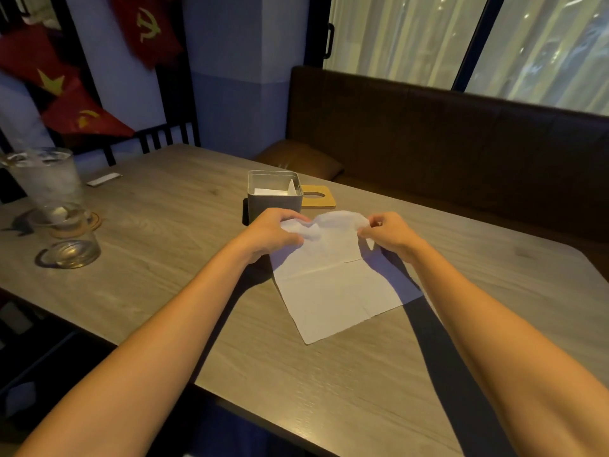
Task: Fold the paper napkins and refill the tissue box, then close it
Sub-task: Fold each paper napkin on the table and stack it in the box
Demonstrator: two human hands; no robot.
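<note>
Both forearms reach to the napkin (336, 285) on the table (164, 275), left hand (273, 230) and right hand (389, 235) pinching its far corners before the open tissue box (275, 206); fold evenly, edges matched.

The left hand (270, 234) hides the lower front of the tissue box (276, 202).

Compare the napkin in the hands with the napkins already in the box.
The held napkin lies unfolded on the table, showing creases; the boxed napkins are folded small. The held napkin has its far edge lifted, pinched by the left hand and right hand; the boxed napkins sit untouched inside the tissue box. Both are white paper.
</note>
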